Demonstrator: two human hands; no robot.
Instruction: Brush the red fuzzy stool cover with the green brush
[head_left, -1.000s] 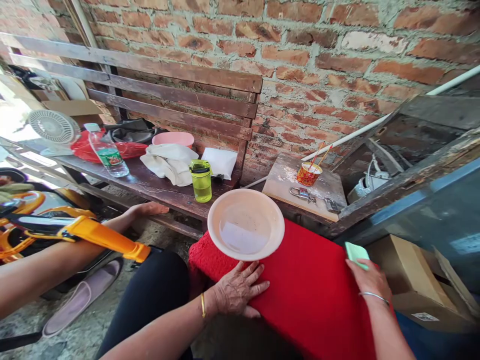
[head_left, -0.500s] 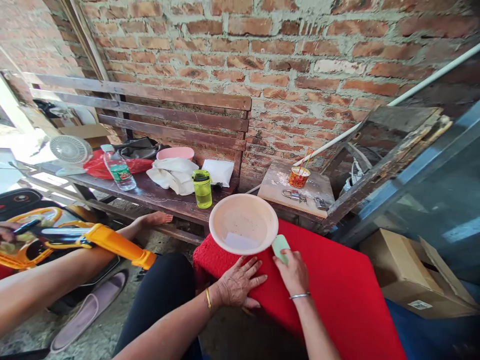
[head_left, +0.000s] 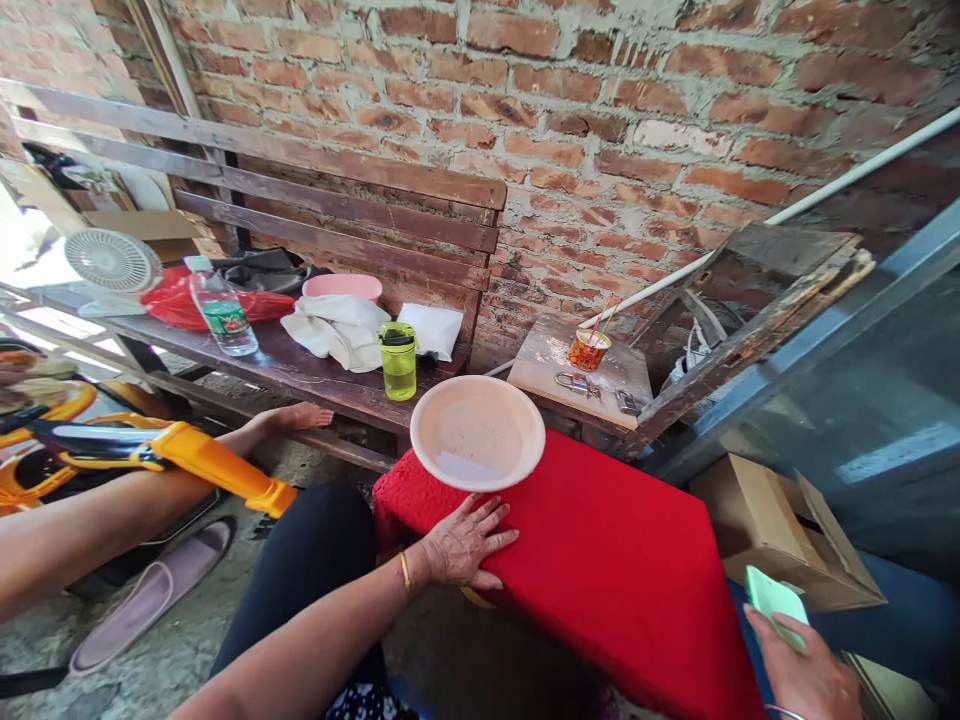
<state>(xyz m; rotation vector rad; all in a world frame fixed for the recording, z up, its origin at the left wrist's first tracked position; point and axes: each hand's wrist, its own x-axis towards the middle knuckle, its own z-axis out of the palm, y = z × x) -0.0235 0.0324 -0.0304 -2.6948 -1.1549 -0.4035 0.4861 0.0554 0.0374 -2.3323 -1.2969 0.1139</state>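
My left hand [head_left: 466, 543], a gold bracelet at its wrist, lies flat with fingers spread on the red cloth [head_left: 600, 560]. Its fingertips are close to the near rim of a pale pink basin [head_left: 517, 477] that has a little water and dark specks in it. Far to the right, past the cloth's edge, my right hand [head_left: 810, 665] is closed around a mint-green scrubbing brush [head_left: 776, 600]. Its bristles do not show clearly. Part of that hand is cut off by the lower edge of the view.
Behind, a wooden bench [head_left: 337, 385] holds a yellow-green bottle [head_left: 399, 362], a water bottle [head_left: 223, 310], white cloth [head_left: 341, 330] and a fan [head_left: 112, 262]. Padlocks [head_left: 576, 384] and a red cup [head_left: 588, 350] sit on a board. A cardboard box [head_left: 772, 530] stands right. Another person's leg [head_left: 150, 510] extends at left.
My right hand has moved from beside the basin to the far lower right, carrying the brush off the red cloth. My left hand stays on the cloth. The view has shifted slightly.
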